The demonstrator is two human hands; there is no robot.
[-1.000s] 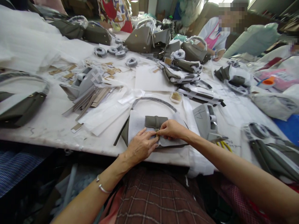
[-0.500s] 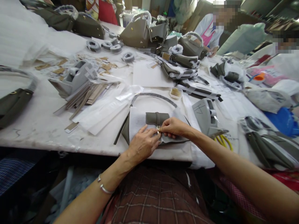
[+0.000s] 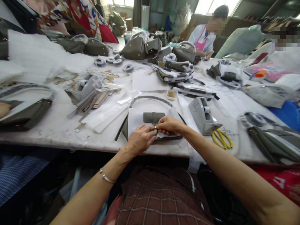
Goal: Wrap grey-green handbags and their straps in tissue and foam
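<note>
A grey-green handbag (image 3: 153, 117) lies on the white table in front of me, its wrapped handle (image 3: 152, 97) arching away from me. White paper (image 3: 135, 120) covers part of its front around a small flap with a strap. My right hand (image 3: 170, 124) pinches the small gold clasp (image 3: 155, 127) below the flap. From the other side, my left hand (image 3: 141, 137) rests on the bag with its fingers stretched out, fingertips touching beside the clasp. The fingers partly hide the clasp.
A tape dispenser (image 3: 199, 114) and a yellow-handled tool (image 3: 222, 139) are to the right. Left of the bag lie clear plastic sheets and a stack of card strips (image 3: 96, 103). A small tray (image 3: 172, 94) stands behind. At far left, another person's hand (image 3: 4, 109) touches another bag.
The view has tilted up and shifted, showing more of the room. Another person's hand has appeared at the left bag. My hands stay at the clasp.
</note>
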